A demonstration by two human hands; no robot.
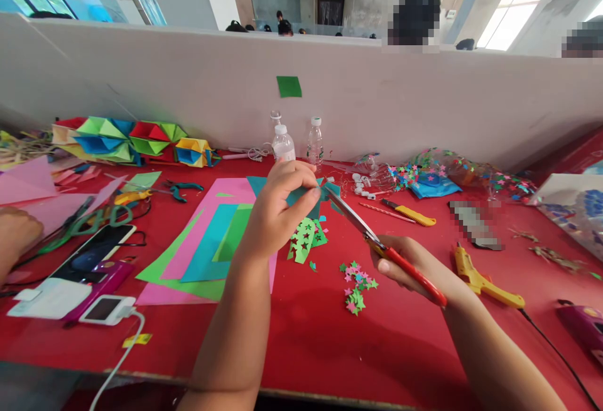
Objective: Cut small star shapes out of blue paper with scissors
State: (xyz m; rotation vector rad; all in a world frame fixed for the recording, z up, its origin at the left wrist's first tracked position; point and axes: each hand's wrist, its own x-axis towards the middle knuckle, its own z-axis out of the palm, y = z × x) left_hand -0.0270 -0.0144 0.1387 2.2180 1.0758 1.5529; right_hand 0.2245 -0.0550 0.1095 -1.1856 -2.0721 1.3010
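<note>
Red tabletop (306, 342), smooth, cluttered. Pale flat partition (202, 78) behind, small green square (289, 87) on it; concrete hall, bright windows (518, 5) beyond. Right hand (405, 263): wrapped round red-handled metal scissors (384, 249), blade tips at teal paper (315, 210), mid-table. Left hand (287, 200): thumb and fingertips bunched close, beside same teal paper and scissor tips; actual pinch, cannot tell. Just below: green paper strip (302, 249), star-shaped holes; loose paper stars (357, 300), pink, teal, green. Left: straight-edged layered coloured sheets (205, 244); faceted folded-paper shapes (101, 141). Back: clear plastic bottles (315, 147). Right: yellow cutter (414, 214), yellow glue gun (480, 284). Far left: another person's hand (19, 232).
</note>
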